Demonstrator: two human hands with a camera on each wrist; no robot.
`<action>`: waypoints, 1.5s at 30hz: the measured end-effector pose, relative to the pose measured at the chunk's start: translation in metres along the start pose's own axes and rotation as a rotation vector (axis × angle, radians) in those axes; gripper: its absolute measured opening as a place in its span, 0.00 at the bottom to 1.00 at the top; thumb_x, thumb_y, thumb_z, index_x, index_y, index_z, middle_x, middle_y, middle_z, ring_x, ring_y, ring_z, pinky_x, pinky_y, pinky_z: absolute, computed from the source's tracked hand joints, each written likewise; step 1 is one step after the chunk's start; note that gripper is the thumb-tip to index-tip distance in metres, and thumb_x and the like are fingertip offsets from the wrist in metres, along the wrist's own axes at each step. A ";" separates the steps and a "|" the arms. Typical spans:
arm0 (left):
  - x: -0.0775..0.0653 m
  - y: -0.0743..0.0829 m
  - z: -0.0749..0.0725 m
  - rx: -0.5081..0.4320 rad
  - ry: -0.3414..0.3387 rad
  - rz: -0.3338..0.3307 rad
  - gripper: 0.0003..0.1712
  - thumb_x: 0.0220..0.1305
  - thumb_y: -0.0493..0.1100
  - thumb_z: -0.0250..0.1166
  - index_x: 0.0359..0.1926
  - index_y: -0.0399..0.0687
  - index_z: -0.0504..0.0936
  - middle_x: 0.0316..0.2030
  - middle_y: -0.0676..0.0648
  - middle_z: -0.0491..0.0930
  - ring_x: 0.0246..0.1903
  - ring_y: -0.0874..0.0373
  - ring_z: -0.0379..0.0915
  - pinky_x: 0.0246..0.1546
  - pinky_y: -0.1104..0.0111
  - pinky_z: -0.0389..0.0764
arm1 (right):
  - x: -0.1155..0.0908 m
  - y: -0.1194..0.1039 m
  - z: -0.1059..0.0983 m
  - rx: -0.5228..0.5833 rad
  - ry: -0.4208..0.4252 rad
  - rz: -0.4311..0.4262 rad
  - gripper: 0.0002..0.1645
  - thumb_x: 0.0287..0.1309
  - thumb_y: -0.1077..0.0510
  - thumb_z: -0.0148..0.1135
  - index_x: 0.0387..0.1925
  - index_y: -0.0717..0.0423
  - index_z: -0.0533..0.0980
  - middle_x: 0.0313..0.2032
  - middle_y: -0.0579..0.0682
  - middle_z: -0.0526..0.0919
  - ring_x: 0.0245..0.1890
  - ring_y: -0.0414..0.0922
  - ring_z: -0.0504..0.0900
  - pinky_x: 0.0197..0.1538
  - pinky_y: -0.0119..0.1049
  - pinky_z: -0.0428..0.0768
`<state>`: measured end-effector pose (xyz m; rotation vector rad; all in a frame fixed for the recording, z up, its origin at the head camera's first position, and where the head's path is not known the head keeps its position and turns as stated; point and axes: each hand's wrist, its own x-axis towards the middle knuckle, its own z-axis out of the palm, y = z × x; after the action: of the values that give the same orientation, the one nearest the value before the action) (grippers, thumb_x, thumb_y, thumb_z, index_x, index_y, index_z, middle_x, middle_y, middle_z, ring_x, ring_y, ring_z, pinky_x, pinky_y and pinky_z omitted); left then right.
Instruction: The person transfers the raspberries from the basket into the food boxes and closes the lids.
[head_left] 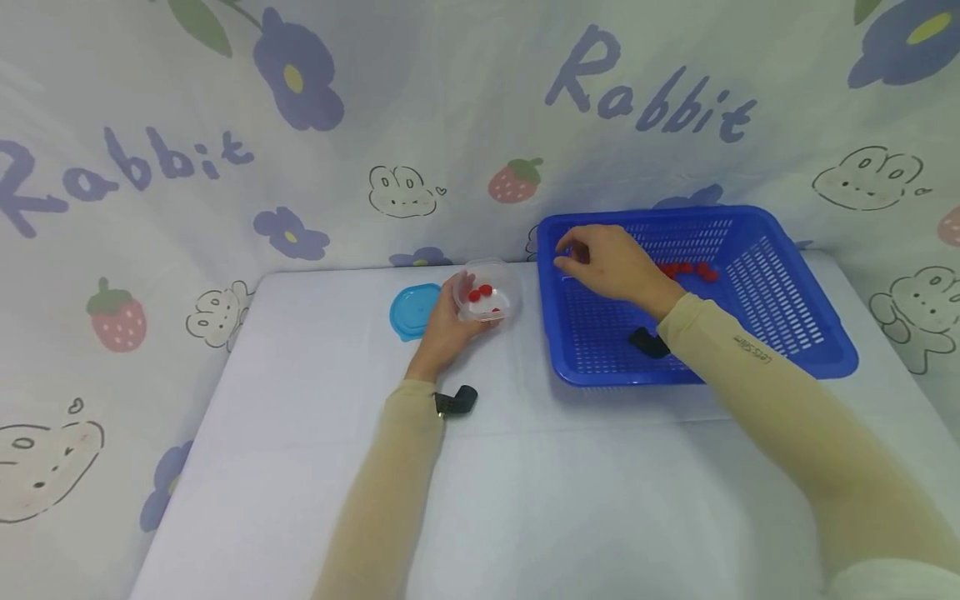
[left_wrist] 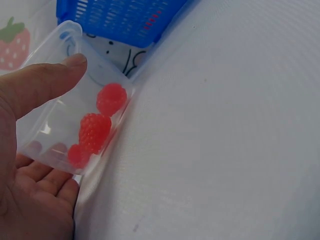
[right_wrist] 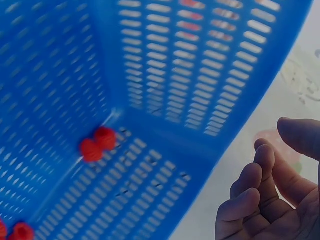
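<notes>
My left hand (head_left: 447, 327) holds a small clear plastic container (head_left: 508, 287) on the white table, thumb over its rim and fingers along the other side. Several red raspberries (left_wrist: 95, 132) lie inside it, seen through the wall in the left wrist view. Over the left part of a blue plastic basket (head_left: 551, 325) is my right hand (head_left: 606, 260), fingers loosely bent and thumb apart from them, with nothing between. More raspberries (right_wrist: 91, 150) lie on the basket's floor, by its far side in the head view; my right arm hides part of the basket.
A light-blue lid (head_left: 412, 312) lies on the table (head_left: 322, 400) just left of the container, partly behind my left hand. Behind the table hangs a white cloth (head_left: 465, 100) printed with rabbits, flowers and strawberries. Black wrist straps (head_left: 457, 401) show at both sleeves.
</notes>
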<state>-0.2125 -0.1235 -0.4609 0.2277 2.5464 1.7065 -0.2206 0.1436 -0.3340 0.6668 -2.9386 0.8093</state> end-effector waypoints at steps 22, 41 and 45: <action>0.001 0.001 -0.002 0.028 0.014 -0.014 0.52 0.45 0.55 0.73 0.68 0.61 0.53 0.64 0.61 0.62 0.64 0.66 0.54 0.64 0.59 0.57 | 0.010 0.039 -0.001 -0.080 -0.074 0.068 0.18 0.58 0.52 0.59 0.45 0.60 0.77 0.33 0.54 0.83 0.31 0.49 0.80 0.37 0.46 0.77; 0.000 0.002 -0.001 0.044 0.002 -0.028 0.53 0.45 0.56 0.73 0.68 0.62 0.52 0.65 0.61 0.61 0.64 0.66 0.54 0.64 0.58 0.58 | 0.024 0.061 0.013 -0.194 -0.266 0.198 0.24 0.58 0.53 0.58 0.52 0.63 0.74 0.47 0.62 0.80 0.46 0.59 0.78 0.48 0.55 0.74; 0.000 0.001 0.000 0.052 0.006 -0.026 0.52 0.46 0.55 0.73 0.68 0.63 0.52 0.64 0.61 0.62 0.64 0.66 0.54 0.64 0.58 0.59 | 0.024 0.062 0.015 -0.241 -0.307 0.214 0.26 0.57 0.50 0.60 0.53 0.62 0.74 0.49 0.62 0.79 0.49 0.60 0.76 0.50 0.56 0.73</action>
<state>-0.2121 -0.1231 -0.4598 0.1922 2.5884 1.6369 -0.2663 0.1745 -0.3740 0.5054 -3.3540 0.3758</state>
